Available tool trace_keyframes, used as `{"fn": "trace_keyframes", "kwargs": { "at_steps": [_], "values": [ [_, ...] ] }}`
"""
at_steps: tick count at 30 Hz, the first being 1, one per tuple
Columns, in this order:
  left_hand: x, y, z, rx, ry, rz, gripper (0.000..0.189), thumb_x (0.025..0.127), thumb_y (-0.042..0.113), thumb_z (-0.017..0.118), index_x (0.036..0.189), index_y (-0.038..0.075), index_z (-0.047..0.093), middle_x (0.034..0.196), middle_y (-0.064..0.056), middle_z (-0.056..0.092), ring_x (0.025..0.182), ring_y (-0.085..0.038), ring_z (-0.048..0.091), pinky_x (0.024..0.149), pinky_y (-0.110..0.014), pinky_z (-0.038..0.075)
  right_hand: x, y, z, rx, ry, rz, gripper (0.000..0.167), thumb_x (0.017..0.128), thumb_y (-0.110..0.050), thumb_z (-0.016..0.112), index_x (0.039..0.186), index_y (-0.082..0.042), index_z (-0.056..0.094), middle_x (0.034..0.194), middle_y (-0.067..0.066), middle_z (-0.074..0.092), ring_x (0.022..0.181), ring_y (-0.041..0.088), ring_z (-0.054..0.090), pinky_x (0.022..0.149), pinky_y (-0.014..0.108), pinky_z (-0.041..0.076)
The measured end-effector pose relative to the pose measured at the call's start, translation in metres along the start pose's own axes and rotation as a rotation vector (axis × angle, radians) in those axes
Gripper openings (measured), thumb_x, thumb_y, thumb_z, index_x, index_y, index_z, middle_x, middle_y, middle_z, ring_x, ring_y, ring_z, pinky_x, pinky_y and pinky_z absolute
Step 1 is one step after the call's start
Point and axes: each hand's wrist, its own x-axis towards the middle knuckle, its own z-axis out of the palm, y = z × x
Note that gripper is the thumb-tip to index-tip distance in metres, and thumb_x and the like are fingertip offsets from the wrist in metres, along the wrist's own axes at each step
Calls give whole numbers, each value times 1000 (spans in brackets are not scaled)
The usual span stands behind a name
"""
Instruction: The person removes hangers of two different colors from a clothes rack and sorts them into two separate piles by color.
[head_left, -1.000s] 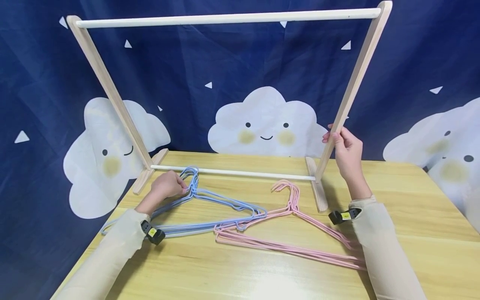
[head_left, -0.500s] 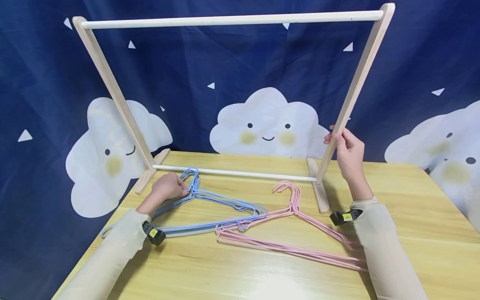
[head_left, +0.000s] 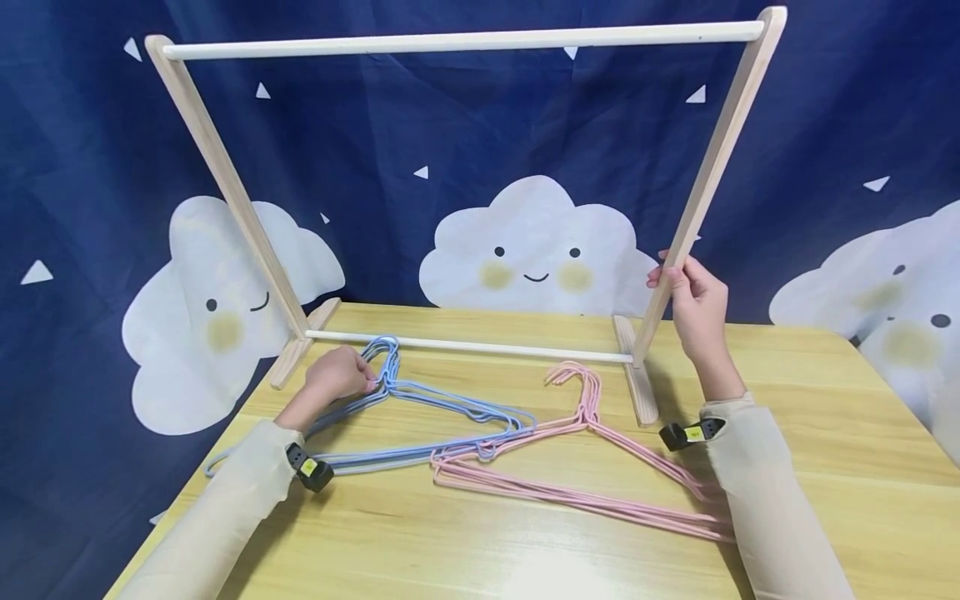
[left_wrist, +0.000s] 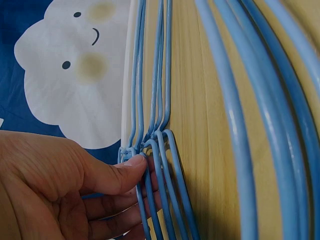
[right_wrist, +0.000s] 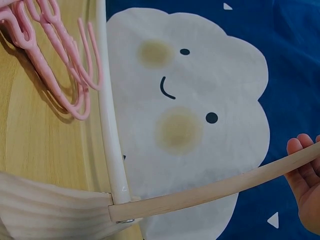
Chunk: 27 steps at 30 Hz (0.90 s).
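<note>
My left hand [head_left: 340, 372] pinches the necks of several blue wire hangers [head_left: 450, 404] lying stacked on the table. In the left wrist view the thumb [left_wrist: 117, 175] presses at the twisted necks, with fingers behind the wires. A wooden garment rack [head_left: 708, 175] stands across the back, and my right hand [head_left: 697, 308] holds its right upright, thumb in front and fingers behind. The right wrist view shows fingertips around the upright [right_wrist: 220, 192]. Several pink hangers [head_left: 585, 496] lie right of the blue ones, their hooks pointing toward the rack; the two stacks overlap at their corners.
The rack's white top bar [head_left: 465, 40] runs high across the view, and its lower bar [head_left: 480, 344] lies low behind the hangers. Wooden feet [head_left: 637, 387] stand on the table [head_left: 420, 542]. A dark blue curtain [head_left: 480, 117] with printed clouds hangs behind.
The view has shifted slightly, moving the rack a little right and down in the picture. Both hands keep their holds; the hangers stay where they were.
</note>
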Motion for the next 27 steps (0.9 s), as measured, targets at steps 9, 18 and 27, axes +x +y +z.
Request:
{"fn": "trace_keyframes", "kwargs": {
  "at_steps": [9, 18, 27],
  "values": [
    [1, 7, -4, 0, -41, 15, 11, 89, 21, 76, 93, 13, 82, 108, -9, 76, 92, -25, 67, 64, -34, 49, 1, -2, -2, 5, 18, 2, 18, 104, -7, 55, 112, -3, 71, 83, -2, 73, 79, 9, 71, 83, 16, 57],
    [9, 17, -8, -8, -45, 109, 26, 93, 32, 70, 83, 8, 74, 75, 2, 63, 70, -15, 52, 58, -28, 39, 1, 2, -13, 66, -22, 50, 20, 103, -11, 60, 117, -2, 71, 87, -2, 76, 84, 8, 73, 85, 15, 56],
    [3, 51, -3, -125, 196, 259, 46, 102, 33, 61, 132, -1, 64, 131, -22, 68, 122, -40, 63, 101, -54, 51, -4, -24, -7, -38, 130, 33, 39, 98, -8, 67, 136, -6, 64, 107, -6, 74, 99, 3, 69, 90, 12, 53]
  ]
}}
